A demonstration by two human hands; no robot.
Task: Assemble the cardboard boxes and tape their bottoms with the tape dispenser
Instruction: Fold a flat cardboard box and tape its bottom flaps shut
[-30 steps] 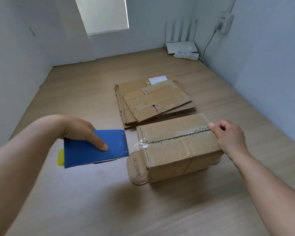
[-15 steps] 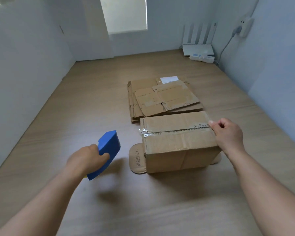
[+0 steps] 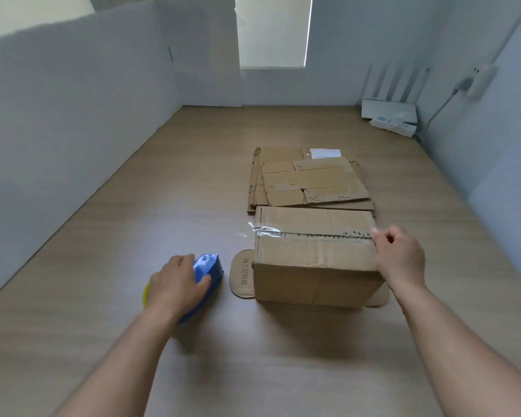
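Well, the cardboard box (image 3: 313, 260) stands closed on the wooden surface (image 3: 193, 182), a little to the right of the middle of the view. It is plain brown and rather worn, with creases on its top and on its front wall. Its two top flaps meet in one seam, which runs from 9 o'clock to 3 o'clock and has a row of small dark holes along it. A strip of clear tape (image 3: 268, 232) covers this seam; its left end is wrinkled and sticks out loose over the box's edge. At the bottom of the box one rounded flap (image 3: 242, 275) lies flat at 9 o'clock, with printed characters on it, and a second one shows at about 4 o'clock.

The right hand (image 3: 399, 257) is at 3 o'clock of the box, fingers curled, and it pinches the top edge just where the seam ends. The left hand (image 3: 176, 288) grips the blue tape dispenser (image 3: 209, 267) from above; this one rests on the surface at 9 o'clock of the box, just beside the printed flap, and a yellow part shows under the wrist.

At 12 o'clock of the box lies a stack of flat cardboard (image 3: 310, 179), nearly touching it. Far away at 1 o'clock a white router (image 3: 388, 108) stands against the wall.
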